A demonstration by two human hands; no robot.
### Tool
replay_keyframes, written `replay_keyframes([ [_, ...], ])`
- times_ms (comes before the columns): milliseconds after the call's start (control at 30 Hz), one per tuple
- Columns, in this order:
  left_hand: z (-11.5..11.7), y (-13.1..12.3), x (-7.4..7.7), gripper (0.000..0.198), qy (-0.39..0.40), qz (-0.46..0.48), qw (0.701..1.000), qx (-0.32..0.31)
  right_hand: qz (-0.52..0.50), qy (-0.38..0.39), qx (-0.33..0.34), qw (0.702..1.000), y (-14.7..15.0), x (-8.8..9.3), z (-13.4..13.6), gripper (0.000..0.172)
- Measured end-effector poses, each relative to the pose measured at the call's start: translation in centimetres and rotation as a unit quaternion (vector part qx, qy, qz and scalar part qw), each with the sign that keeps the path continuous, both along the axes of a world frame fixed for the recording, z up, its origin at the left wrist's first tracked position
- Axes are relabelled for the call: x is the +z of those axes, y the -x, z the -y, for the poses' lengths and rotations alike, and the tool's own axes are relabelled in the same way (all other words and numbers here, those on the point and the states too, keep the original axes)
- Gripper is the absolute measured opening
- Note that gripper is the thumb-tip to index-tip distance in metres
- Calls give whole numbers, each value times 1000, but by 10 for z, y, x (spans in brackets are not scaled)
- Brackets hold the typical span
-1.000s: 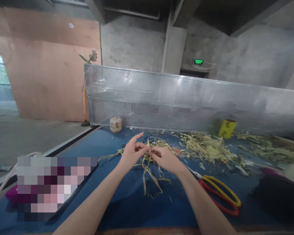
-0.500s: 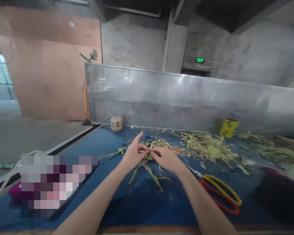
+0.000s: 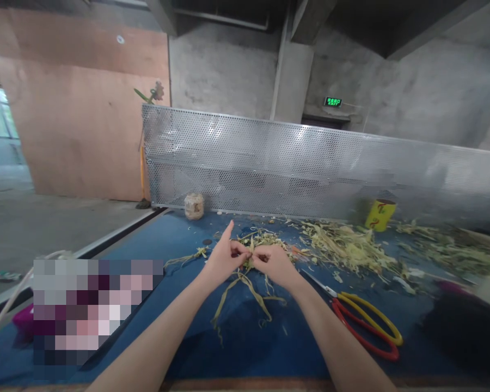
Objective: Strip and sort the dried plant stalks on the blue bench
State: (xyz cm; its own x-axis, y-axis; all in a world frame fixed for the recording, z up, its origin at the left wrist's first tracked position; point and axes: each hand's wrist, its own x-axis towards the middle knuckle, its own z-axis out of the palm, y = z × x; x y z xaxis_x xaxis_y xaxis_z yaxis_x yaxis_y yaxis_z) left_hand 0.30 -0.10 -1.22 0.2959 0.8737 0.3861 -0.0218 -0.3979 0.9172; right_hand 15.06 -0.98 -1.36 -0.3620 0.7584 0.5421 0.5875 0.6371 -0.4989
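Now, left of the scissors, left hand and right hand pinch a dried plant strip between fingers; an uneven tug could snap it.

Bare left hand and bare right hand: I count two.
Tangled heaps of pale yellow-green dried plant strips: three by my count; single strips overlap too much for me to number.
Long silver scissors with one red and one yellow loop handle: one pair.
Bright yellow cylinder with dark red markings: one on my screen.
Squat whitish jar-shaped object: one.
Pixel-blurred flat object: one.
Green lit exit sign: one.
Blue flat-topped table: one.
Long grey perforated metal barrier: I see one.
Greyish-pink flower with green leaf: one.
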Motion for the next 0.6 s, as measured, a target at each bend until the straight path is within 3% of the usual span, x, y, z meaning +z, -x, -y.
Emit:
replay_keyframes([
  [433,3,-1,2,71,15,8,1000,16,37,-87,5,996,8,0,7,21],
  [600,2,-4,4,90,47,85,995,-40,-42,-59,-23,997,5,6,7,24],
])
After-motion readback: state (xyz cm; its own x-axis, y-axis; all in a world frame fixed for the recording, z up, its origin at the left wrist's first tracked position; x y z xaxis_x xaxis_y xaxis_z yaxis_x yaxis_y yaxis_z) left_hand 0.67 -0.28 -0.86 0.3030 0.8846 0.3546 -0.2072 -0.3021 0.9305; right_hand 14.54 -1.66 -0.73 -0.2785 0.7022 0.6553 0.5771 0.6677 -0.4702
